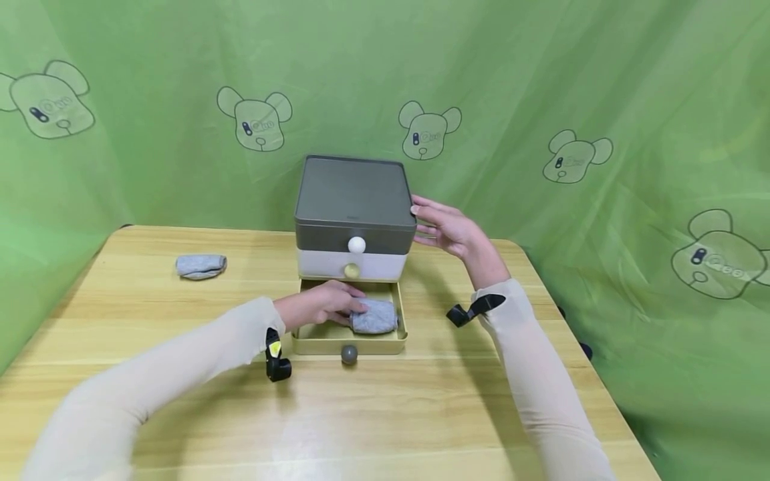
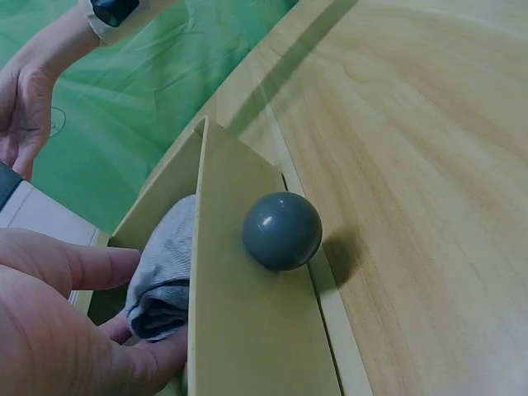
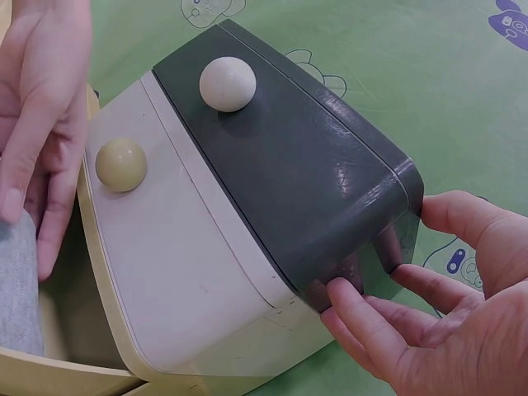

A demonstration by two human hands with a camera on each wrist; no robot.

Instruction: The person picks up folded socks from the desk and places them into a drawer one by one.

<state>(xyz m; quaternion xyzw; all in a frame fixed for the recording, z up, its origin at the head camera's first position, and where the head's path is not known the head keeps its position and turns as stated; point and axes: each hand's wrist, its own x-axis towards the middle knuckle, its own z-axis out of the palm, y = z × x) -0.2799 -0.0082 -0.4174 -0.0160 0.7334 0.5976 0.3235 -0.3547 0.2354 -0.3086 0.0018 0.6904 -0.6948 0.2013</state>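
Note:
A small desktop drawer cabinet [image 1: 355,190] has a dark grey top tier, a white middle tier and a pulled-out yellow bottom drawer [image 1: 385,347] with a grey ball knob [image 2: 282,231]. Inside that drawer lies a folded grey sock [image 1: 375,316], near its right side. My left hand [image 1: 327,304] reaches into the drawer and pinches the sock's left end, thumb on one side and fingers on the other. My right hand [image 1: 448,229] rests its fairly straight fingertips against the right side of the dark top tier, steadying contact visible in the right wrist view [image 3: 462,305].
Another folded grey sock [image 1: 201,266] lies on the wooden table [image 1: 252,427], left of the cabinet. A white knob [image 1: 357,245] and a yellow knob [image 1: 351,270] stick out from the two upper tiers. Behind the table hangs a green curtain [image 1: 349,60] with bear-head prints.

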